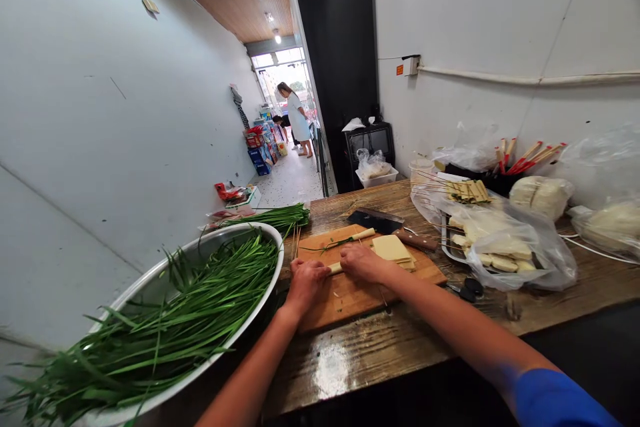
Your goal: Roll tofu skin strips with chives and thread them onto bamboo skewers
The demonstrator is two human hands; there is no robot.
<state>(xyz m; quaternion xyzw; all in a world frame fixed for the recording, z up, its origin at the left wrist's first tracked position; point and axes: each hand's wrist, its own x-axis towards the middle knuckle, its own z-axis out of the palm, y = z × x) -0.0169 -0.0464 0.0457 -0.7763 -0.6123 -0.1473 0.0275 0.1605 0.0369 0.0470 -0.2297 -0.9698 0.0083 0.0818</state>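
Note:
A pale rolled tofu sheet (335, 268) lies across the wooden cutting board (345, 296). My left hand (309, 285) grips its left end, fingers curled. My right hand (361, 262) is closed over the other end, largely hiding it. Just right of that hand sits a stack of square yellowish tofu sheets (393, 249). Behind my hands lies a second roll (364, 234) with green chives sticking out. Thin wooden skewers (296, 241) rest by the board's left edge. A cleaver (376, 220) lies at the board's far edge, its wooden handle pointing right.
At left stands a big metal basin (278, 247) full of chives (210, 313), with another chive bunch (280, 216) behind it. Finished skewered rolls (469, 191) and a plastic-covered metal tray (453, 252) are at right. Keys (470, 289) lie near the board. Two people stand far back by the doorway.

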